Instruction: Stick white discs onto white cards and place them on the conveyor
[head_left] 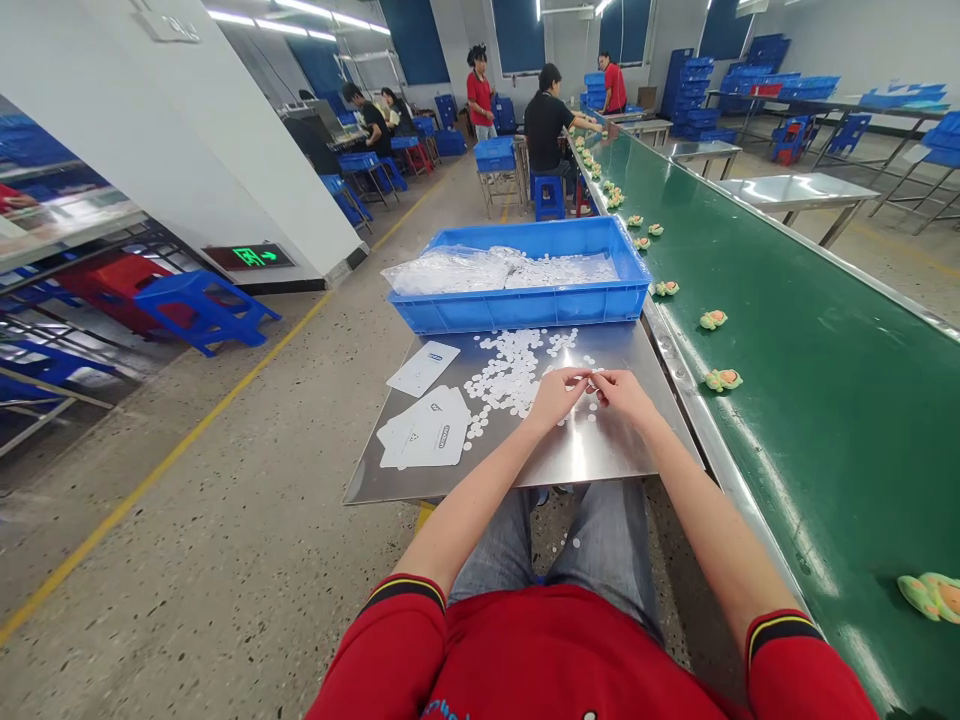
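My left hand (559, 396) and my right hand (621, 392) meet fingertip to fingertip above the steel table (600, 455). Both are closed in a pinch; whatever lies between the fingertips is too small to make out. Many small white discs (508, 372) are spread on the table under and left of my hands. White printed cards (431, 432) lie at the table's left side, with another card (424, 368) behind them. Beyond the discs, a blue tray (517, 308) holds clear plastic bags (457, 272) and more discs.
On the right runs a green conveyor belt (795, 330) with a metal edge, carrying small green-and-orange figures (723, 380). A person in black (547, 125) sits beside it further up. A blue stool (202, 305) stands on the floor at left.
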